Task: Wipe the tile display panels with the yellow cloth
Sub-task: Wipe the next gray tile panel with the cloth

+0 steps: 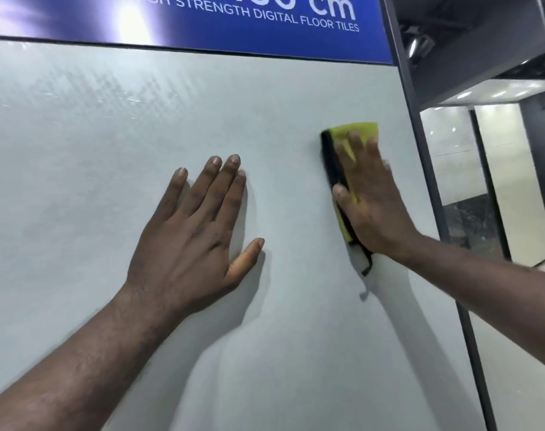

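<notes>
As seen from head camera, noted left hand laid flat on pale grey tile panel, fingers straight and spread, grasping nothing. Noted right hand pressing yellow cloth against same panel near its right edge, fingers extended over it, thumb beside its black-trimmed left side, not clenched round it. Logged cloth folded, partly hidden under palm. Read blue sign above: "STRENGTH DIGITAL FLOOR TILES". Saw dark frame post just right of cloth.
</notes>
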A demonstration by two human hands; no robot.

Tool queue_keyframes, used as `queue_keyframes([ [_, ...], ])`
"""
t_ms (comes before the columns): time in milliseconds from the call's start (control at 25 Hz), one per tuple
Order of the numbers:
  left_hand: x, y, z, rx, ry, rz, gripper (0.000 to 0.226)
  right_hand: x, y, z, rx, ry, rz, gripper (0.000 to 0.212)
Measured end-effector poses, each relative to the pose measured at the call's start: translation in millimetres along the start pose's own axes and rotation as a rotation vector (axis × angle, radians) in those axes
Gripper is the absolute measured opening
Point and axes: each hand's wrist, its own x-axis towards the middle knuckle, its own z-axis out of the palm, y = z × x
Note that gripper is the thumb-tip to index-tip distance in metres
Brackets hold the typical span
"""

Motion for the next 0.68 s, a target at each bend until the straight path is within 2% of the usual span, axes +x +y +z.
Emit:
queue_keyframes([
  [80, 14.9, 12.4, 3.5, 0.002, 0.004, 0.016, 0.088, -33.0, 23.8, 1.6, -0.072, -0.072, -0.190, 0.066],
  [120, 19.1, 16.6, 5.5, 0.005, 0.002, 0.029, 0.087, -37.2, 39.5, -2.1, -0.081, -0.070, -0.191, 0.066],
  [160, 23.0, 21.4, 7.5, 0.002, 0.003, 0.038, 0.086, -30.0, 54.5, -5.7, -0.079, -0.040, -0.103, 0.066],
  [240, 28.5, 32.8, 11.6, -0.014, 0.001, 0.040, 0.085, 1.2, 66.0, -13.4, 0.006, 0.066, 0.182, 0.066],
  [280, 28.2, 38.4, 13.4, -0.004, -0.008, 0.050, 0.084, 11.9, 63.3, -12.6, 0.026, 0.082, 0.224, 0.067],
  [320, 25.5, 42.4, 15.3, 0.017, -0.016, 0.071, 0.084, 16.4, 55.6, -9.7, 0.001, 0.068, 0.154, 0.067],
  [400, 20.6, 45.1, 17.1, 0.042, -0.018, 0.100, 0.083, 16.9, 42.9, -5.4, -0.079, 0.000, -0.149, 0.066],
  [440, 19.7, 44.7, 16.5, 0.043, -0.020, 0.094, 0.083, 22.2, 43.4, -9.3, -0.099, -0.014, -0.248, 0.065],
  [480, 19.6, 44.2, 16.1, 0.042, -0.022, 0.086, 0.084, 30.2, 49.8, -14.4, -0.103, 0.009, -0.272, 0.065],
  [520, 20.1, 44.1, 16.4, 0.037, -0.021, 0.078, 0.083, 36.8, 59.9, -17.1, -0.088, 0.056, -0.205, 0.065],
  [640, 21.0, 45.7, 18.6, 0.018, -0.017, 0.060, 0.084, 16.5, 90.8, -13.7, 0.003, 0.209, 0.212, 0.065],
  [680, 20.0, 46.1, 19.0, 0.017, -0.019, 0.059, 0.084, -2.8, 93.8, -6.2, -0.011, 0.215, 0.256, 0.065],
])
